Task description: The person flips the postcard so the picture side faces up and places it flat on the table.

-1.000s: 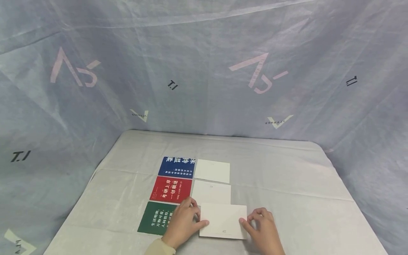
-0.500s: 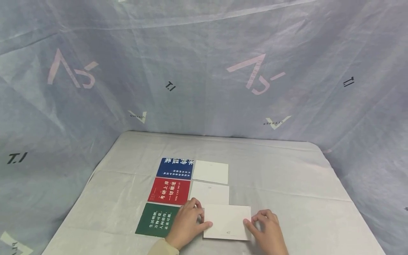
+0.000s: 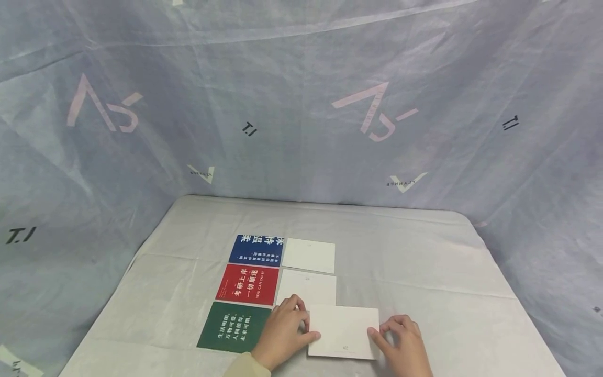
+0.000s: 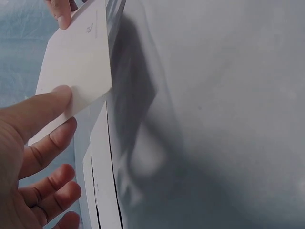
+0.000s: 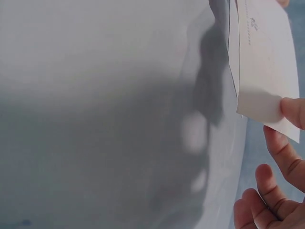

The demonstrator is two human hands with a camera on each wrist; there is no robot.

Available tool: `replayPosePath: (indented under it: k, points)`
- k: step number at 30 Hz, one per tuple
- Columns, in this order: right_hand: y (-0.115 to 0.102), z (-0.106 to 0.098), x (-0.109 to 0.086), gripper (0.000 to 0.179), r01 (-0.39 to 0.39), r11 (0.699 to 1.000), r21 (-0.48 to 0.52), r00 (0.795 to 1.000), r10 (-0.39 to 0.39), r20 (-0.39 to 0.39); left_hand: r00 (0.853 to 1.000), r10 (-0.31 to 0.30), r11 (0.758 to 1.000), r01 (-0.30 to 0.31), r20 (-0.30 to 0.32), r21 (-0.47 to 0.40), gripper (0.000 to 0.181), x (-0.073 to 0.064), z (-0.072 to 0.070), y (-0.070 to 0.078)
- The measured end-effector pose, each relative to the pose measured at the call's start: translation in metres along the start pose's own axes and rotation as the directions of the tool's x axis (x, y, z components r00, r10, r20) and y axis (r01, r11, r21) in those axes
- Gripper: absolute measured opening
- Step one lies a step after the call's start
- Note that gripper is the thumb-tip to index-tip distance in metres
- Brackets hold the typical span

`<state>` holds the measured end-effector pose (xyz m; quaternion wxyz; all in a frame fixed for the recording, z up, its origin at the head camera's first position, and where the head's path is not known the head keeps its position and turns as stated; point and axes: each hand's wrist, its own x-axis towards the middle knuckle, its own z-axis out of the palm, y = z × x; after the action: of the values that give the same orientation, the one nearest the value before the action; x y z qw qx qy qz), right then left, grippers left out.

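Note:
A white card (image 3: 343,331), blank but for a small printed mark, is held between both hands near the table's front. My left hand (image 3: 282,332) pinches its left edge, thumb on the upper face and index finger beneath, as the left wrist view shows. On the opposite edge, my right hand (image 3: 404,343) pinches it the same way. Shadows fall on the cloth below the raised card. Beside the left hand lies a green card (image 3: 234,325) with white characters, its right edge at the wrist. The held card overlaps a white card (image 3: 306,288) behind it.
Behind the green card lie a red card (image 3: 248,284) and a blue card (image 3: 256,250), both with white writing. A white card (image 3: 308,255) is next to the blue one. Pale cloth covers the table (image 3: 424,262), and patterned grey-blue fabric (image 3: 301,104) hangs around it.
Both hands have moved a little to the right with the white card between them, uncovering more of the green card. The head view has shifted slightly.

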<state>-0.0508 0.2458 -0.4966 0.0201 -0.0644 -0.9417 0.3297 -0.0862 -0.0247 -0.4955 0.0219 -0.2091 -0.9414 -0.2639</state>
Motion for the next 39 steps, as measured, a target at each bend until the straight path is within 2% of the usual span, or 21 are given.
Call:
replayPosePath:
  k: [10, 17, 23, 30, 39]
  points:
    - [0.013, -0.007, -0.003, 0.024, 0.016, 1.0, 0.005, 0.999, -0.015, -0.051, 0.999, 0.03, 0.999, -0.029, 0.029, -0.016, 0.031, 0.006, 0.005, 0.011]
    - [0.018, -0.013, -0.006, 0.024, -0.013, 1.0, 0.011, 0.999, 0.013, -0.043, 0.998, 0.024, 1.0, -0.024, 0.053, -0.009, 0.033, 0.009, 0.011, 0.018]
    - [0.024, -0.016, -0.008, 0.023, -0.005, 1.0, 0.001, 0.997, 0.005, -0.079, 0.998, 0.041, 0.999, -0.041, 0.046, 0.009, 0.034, 0.011, 0.017, 0.025]
    - [0.028, -0.022, -0.006, 0.026, -0.079, 0.997, -0.002, 0.997, 0.079, -0.027, 0.998, 0.049, 0.998, -0.051, 0.043, 0.039, 0.035, 0.014, 0.02, 0.035]
    - [0.035, -0.028, -0.006, 0.03, -0.162, 0.987, 0.006, 0.987, 0.162, 0.009, 0.995, 0.038, 0.998, -0.042, 0.087, 0.042, 0.035, 0.018, 0.025, 0.046]
